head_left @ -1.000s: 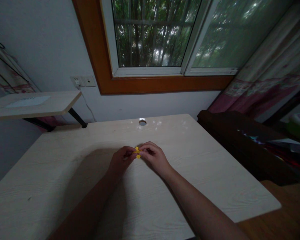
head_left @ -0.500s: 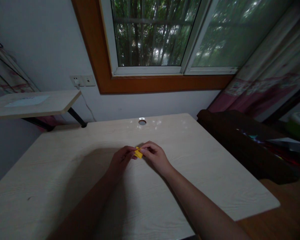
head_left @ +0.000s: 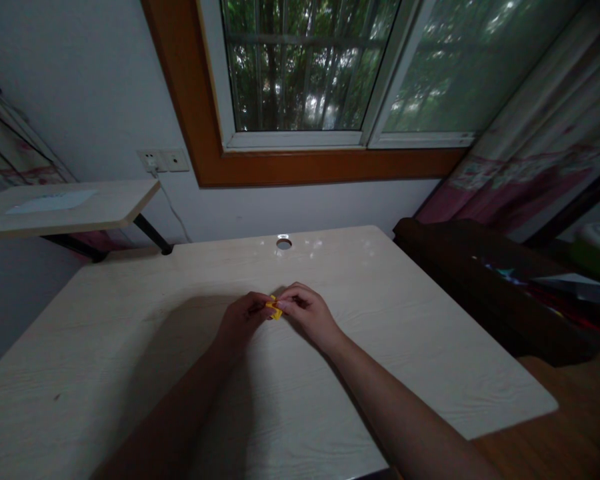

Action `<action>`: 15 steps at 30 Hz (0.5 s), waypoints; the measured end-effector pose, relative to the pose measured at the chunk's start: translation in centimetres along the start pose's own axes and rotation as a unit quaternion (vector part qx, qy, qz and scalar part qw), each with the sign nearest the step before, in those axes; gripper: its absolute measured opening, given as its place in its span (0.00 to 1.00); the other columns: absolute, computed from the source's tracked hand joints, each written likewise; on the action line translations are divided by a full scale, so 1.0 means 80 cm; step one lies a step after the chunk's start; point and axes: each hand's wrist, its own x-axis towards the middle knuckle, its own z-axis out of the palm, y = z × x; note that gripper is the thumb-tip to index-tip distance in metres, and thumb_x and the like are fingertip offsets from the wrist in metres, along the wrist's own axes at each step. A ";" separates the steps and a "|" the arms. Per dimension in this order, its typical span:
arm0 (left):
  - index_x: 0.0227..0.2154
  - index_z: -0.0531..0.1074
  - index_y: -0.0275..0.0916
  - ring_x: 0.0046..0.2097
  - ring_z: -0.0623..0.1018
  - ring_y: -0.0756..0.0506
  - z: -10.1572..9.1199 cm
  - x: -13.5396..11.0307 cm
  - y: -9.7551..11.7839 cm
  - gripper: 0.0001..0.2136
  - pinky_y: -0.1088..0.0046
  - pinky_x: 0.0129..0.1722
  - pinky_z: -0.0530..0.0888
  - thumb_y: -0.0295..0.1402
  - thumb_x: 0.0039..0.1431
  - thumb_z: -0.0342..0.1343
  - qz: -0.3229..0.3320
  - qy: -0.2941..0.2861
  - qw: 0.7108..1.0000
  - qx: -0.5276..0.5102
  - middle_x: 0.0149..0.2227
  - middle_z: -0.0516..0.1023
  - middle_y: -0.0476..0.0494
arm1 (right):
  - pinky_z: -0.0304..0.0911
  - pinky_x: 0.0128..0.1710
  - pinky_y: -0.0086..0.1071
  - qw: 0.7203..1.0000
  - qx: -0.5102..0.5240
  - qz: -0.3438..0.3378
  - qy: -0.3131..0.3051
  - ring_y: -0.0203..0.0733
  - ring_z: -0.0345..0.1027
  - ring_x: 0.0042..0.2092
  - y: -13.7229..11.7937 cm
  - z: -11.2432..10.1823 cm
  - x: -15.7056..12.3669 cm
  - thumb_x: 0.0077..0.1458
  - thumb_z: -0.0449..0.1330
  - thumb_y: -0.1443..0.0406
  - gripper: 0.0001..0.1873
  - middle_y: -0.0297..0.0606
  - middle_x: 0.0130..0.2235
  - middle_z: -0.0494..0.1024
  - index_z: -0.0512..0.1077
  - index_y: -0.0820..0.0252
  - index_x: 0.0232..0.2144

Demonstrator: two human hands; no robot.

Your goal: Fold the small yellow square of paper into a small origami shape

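Observation:
A small yellow folded piece of paper (head_left: 274,308) is pinched between both of my hands just above the middle of a pale wooden desk (head_left: 405,333). My left hand (head_left: 243,320) grips its left side with closed fingertips. My right hand (head_left: 307,315) grips its right side, fingers curled. Most of the paper is hidden by my fingers.
A round cable hole (head_left: 283,244) sits near the desk's far edge. A second pale tabletop (head_left: 80,207) stands at the left by the wall socket (head_left: 163,161). A dark piece of furniture (head_left: 480,287) with clutter borders the desk's right side, under a curtain.
The yellow paper has turned slightly between my fingers, showing less of its face than half a second ago. Both hands stay in the same place.

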 end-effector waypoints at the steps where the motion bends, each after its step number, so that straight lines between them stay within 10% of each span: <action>1: 0.35 0.74 0.38 0.36 0.80 0.47 0.000 0.000 -0.001 0.10 0.72 0.38 0.77 0.38 0.54 0.61 0.000 0.004 1.000 -0.003 0.34 0.81 0.45 | 0.63 0.35 0.32 1.000 0.005 0.003 -0.002 0.38 0.67 0.35 0.000 0.000 0.000 0.53 0.65 0.57 0.10 0.36 0.32 0.73 0.78 0.57 0.31; 15: 0.32 0.73 0.37 0.32 0.79 0.48 0.000 0.002 0.007 0.10 0.72 0.35 0.77 0.39 0.52 0.62 -0.013 0.038 0.998 -0.052 0.30 0.80 0.46 | 0.69 0.38 0.33 0.985 0.151 0.061 -0.056 0.37 0.69 0.35 -0.012 0.002 -0.002 0.52 0.65 0.58 0.11 0.37 0.36 0.72 0.78 0.56 0.37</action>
